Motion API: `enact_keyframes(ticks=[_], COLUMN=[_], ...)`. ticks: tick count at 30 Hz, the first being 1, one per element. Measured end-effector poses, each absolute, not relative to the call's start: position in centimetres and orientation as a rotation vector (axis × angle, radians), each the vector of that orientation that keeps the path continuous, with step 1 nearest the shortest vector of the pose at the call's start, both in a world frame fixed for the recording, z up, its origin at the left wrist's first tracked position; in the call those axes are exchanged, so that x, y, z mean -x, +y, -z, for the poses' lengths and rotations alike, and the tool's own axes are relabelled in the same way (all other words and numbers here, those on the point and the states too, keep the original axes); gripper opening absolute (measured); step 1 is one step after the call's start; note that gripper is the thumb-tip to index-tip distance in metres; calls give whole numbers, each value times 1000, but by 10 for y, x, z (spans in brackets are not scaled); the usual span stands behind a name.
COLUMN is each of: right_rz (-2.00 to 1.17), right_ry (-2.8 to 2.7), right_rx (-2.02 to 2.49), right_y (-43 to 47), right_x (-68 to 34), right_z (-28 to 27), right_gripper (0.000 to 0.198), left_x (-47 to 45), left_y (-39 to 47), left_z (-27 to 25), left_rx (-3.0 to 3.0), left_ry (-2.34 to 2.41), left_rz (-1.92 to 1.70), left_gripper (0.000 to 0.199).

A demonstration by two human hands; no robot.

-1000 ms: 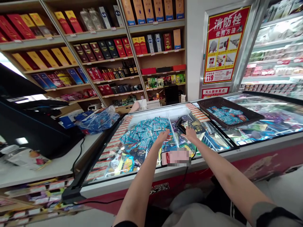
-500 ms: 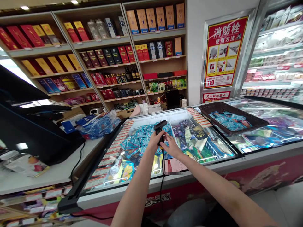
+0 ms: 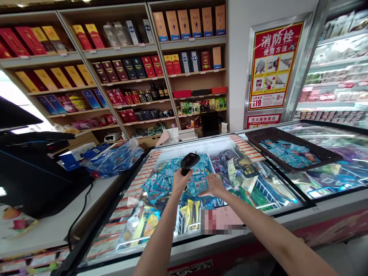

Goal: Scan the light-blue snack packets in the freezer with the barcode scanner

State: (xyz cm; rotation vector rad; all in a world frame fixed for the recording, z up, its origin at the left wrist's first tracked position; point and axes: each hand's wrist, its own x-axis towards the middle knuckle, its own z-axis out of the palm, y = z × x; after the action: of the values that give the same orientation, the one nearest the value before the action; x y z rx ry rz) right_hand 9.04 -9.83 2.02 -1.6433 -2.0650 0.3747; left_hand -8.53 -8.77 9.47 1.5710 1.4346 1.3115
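Scanning step: left hand [image 3: 179, 183] closed around the black barcode scanner [image 3: 189, 161]; right hand [image 3: 214, 186] pinches a blue packet [image 3: 201, 186] above the freezer [image 3: 287, 220]. Next, the barcode should face the scanner.

Small shop; wooden shelves [image 3: 120, 73] packed with red, gold and blue boxed goods fill the back wall from 10 to 12 o'clock; a red fire-hydrant poster [image 3: 271, 65] hangs on the white wall at 1 o'clock; open chiller racks [image 3: 336, 69] at 2 o'clock; a glass-topped chest freezer [image 3: 287, 218] runs across the front; white counter [image 3: 48, 230] with a black monitor [image 3: 34, 180] at 9 o'clock, daylight behind it.
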Motion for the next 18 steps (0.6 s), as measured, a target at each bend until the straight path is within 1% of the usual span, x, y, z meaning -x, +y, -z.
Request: enact_keyframes(ticks=[2,4,6,11,15,18], right_rz=[-505,-665,-687,-695,-689,-677], right_ry=[-1887,-1652,-1490,-1232,-1161,-1192], right_rx=[1619,1559,1465,1213,1132,1109], right_y=[-93,-86,-78,-59,-48,-41], right_x=[-98,-115,-136,-180,-192,-194], right_z=[-16,-11,-7,2,9,14], right_gripper=[80,65,54,57,46,44], left_x=[82,79,75,66,55,46], left_y=[-85,-83,-80,-74,-73,-70], left_z=[-91,-87,-84,-83,-85,-83], left_rx=[-1667,-1747,-1807,-2020,-2242,-2305], left_ry=[1453,1439,1429,1540,1605,1672], left_rz=[-1292,-1260,-1204,-1045,-870,-760], left_gripper=[34,34,34,35,32,28])
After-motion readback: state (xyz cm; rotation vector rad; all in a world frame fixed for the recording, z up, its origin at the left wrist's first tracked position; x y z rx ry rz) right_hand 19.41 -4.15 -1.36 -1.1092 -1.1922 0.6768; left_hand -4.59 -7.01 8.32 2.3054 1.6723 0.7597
